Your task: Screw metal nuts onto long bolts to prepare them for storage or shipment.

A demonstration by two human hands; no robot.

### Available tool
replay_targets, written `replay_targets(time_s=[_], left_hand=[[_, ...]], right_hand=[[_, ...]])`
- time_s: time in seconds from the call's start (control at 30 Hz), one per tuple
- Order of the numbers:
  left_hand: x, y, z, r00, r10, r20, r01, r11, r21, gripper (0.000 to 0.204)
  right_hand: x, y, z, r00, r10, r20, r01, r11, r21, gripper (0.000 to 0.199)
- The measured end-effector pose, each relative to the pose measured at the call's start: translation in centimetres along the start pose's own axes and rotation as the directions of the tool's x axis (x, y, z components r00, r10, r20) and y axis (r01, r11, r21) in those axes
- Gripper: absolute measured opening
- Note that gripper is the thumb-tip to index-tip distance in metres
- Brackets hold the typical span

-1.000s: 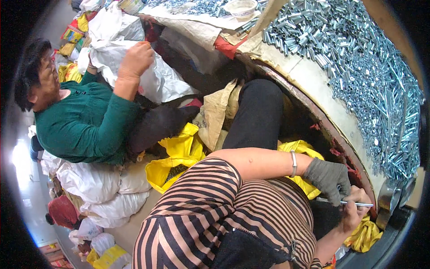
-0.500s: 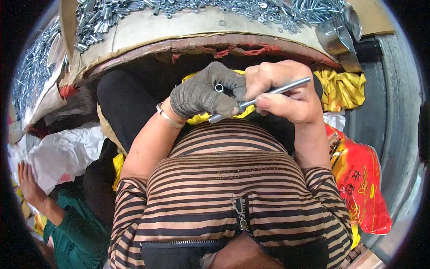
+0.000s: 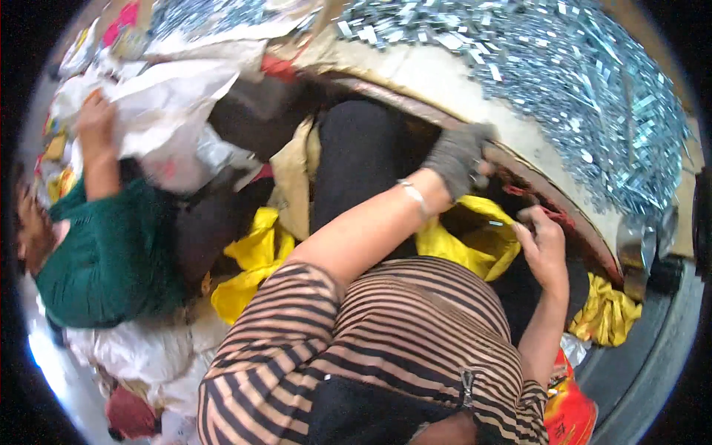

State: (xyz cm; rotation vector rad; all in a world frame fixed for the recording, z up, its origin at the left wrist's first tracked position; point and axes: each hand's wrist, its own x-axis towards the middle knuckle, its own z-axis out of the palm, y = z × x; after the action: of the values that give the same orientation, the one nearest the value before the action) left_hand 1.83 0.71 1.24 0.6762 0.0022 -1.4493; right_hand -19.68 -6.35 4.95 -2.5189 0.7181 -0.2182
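Observation:
A grey work glove covers my left hand [image 3: 460, 159], which is over the worktable's front edge. Its fingers are smeared by motion, so I cannot tell whether they hold anything. My bare right hand [image 3: 547, 241] is at the right rim of an open yellow bag [image 3: 437, 241] in my lap, its curled fingers and thumb pinching that rim. Inside the bag's dark mouth shows a small shiny metal piece [image 3: 495, 222]. Beyond the edge, many small metal tubes and flat pieces [image 3: 549, 74] lie heaped on the table.
A metal scoop or cup [image 3: 635, 241] stands at the table's right end. A crumpled yellow bag [image 3: 607, 311] and a red packet [image 3: 569, 411] lie at my right. To my left sits a co-worker in a green top [image 3: 111, 259], beside white sacks [image 3: 178, 104] and another yellow bag [image 3: 252, 256].
My hands have come apart, and the metal rod and small tube they held are no longer seen in them. The left moved to the table edge, the right to the bag. My view swung left.

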Motion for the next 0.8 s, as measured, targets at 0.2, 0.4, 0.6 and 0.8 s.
replay_targets(time_s=[0.2, 0.4, 0.6, 0.8], left_hand=[[-2.1, 2.3, 0.7, 0.963, 0.236, -0.128, -0.25, 0.961, -0.113, 0.019], [-0.1, -2.1, -2.5, 0.948, 0.271, 0.167, -0.232, 0.947, -0.222, 0.02], [-2.2, 0.8, 0.0, 0.991, -0.036, 0.125, 0.049, 0.993, -0.103, 0.026], [-2.7, 0.4, 1.5, 0.977, -0.032, 0.209, -0.001, 0.988, 0.157, 0.021]], right_hand=[[5.2, -5.9, 1.5, 0.873, -0.365, -0.324, 0.418, 0.901, 0.113, 0.024], [9.6, -5.8, 3.5, 0.847, -0.369, -0.383, 0.266, 0.917, -0.297, 0.012], [12.1, -2.7, -0.8, 0.863, -0.143, -0.485, 0.218, 0.97, 0.103, 0.008], [18.3, 4.9, -6.8, 0.797, -0.103, -0.595, -0.116, 0.941, -0.318, 0.013]])
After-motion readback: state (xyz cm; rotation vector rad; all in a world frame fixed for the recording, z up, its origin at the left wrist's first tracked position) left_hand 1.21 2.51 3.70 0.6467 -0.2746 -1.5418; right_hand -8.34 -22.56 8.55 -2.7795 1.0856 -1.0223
